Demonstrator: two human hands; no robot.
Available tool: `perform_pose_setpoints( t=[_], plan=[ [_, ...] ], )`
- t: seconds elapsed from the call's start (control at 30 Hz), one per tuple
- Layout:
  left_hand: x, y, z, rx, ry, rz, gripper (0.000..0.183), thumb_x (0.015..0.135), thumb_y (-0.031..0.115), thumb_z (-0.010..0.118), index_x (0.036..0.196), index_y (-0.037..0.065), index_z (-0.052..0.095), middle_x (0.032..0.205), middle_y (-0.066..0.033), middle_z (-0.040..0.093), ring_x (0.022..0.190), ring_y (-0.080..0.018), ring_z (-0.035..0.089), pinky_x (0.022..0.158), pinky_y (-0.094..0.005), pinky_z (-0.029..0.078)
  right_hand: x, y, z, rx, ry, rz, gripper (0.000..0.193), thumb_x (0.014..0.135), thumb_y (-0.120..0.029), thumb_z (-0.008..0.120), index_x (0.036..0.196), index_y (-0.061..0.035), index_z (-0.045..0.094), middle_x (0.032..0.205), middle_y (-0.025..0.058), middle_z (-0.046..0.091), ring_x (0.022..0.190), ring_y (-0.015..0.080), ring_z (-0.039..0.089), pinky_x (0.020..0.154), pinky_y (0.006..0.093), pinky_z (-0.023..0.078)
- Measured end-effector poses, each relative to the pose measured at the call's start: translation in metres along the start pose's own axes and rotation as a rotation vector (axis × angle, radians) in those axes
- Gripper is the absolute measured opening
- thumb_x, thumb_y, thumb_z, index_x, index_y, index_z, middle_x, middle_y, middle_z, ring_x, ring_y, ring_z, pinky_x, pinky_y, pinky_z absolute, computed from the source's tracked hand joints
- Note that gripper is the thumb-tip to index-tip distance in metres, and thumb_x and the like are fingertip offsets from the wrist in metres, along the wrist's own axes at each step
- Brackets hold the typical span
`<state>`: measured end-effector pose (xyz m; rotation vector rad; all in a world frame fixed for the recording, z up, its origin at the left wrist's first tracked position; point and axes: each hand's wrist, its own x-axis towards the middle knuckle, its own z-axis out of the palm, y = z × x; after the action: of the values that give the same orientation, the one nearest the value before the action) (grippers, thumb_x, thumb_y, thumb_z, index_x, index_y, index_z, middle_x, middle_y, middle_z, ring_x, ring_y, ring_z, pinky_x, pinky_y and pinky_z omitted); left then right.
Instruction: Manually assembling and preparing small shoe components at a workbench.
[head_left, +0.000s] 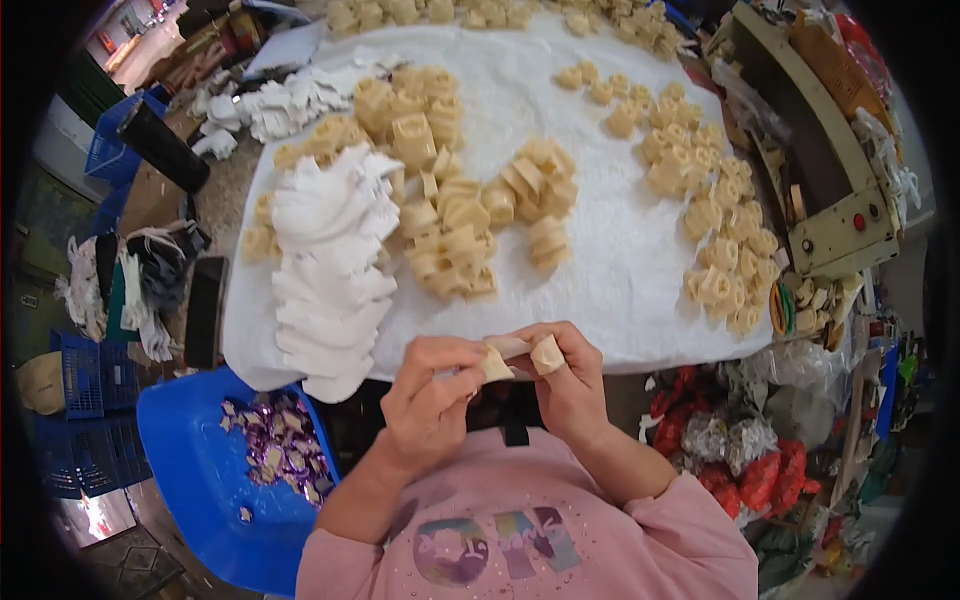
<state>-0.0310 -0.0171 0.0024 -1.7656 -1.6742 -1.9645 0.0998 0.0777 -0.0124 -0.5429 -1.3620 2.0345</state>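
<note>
The left hand (430,390) is clamping a small cream piece (495,365) between thumb and fingers and the right hand (572,385) is closing on a rounded cream block (547,356), the 2 parts sitting near each other over the near edge of the white-covered table (640,315), though I cannot tell whether they are joined. The step in hand is apparently involving close fingertip work, probably calling next for a steady 2-handed pinch. The white stack (335,270) is overhanging that edge at left, while open room is stretching between the cream clump (455,245) and the cream rows (735,240).
</note>
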Motion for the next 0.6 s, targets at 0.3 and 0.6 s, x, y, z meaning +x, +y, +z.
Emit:
perform_pose_setpoints(
  t=[0.3, 0.6],
  plan=[
    [-0.003, 0.000, 0.002, 0.435, -0.127, 0.183, 0.021, 0.064, -0.001, 0.067, 0.084, 0.003, 0.061, 0.088, -0.0074, 0.058, 0.073, -0.0208, 0.056, 0.057, -0.0308, 0.035, -0.003, -0.010, 0.006, 0.053, -0.082, 0.088, 0.023, 0.098, -0.014, 0.044, 0.108, 0.0039, 0.053, 0.118, 0.0177, 0.058, 0.102, 0.0190, 0.059, 0.088, 0.0320, 0.050],
    [-0.009, -0.003, 0.001, 0.286, -0.170, 0.011, 0.026, 0.063, -0.007, 0.067, 0.086, 0.002, 0.058, 0.087, -0.0098, 0.057, 0.070, -0.0218, 0.053, 0.057, -0.0325, 0.038, 0.000, -0.004, -0.002, -0.074, -0.003, 0.253, 0.022, 0.098, -0.016, 0.043, 0.102, 0.0028, 0.053, 0.109, 0.0163, 0.062, 0.094, 0.0202, 0.064, 0.077, 0.0270, 0.052]
  ],
)
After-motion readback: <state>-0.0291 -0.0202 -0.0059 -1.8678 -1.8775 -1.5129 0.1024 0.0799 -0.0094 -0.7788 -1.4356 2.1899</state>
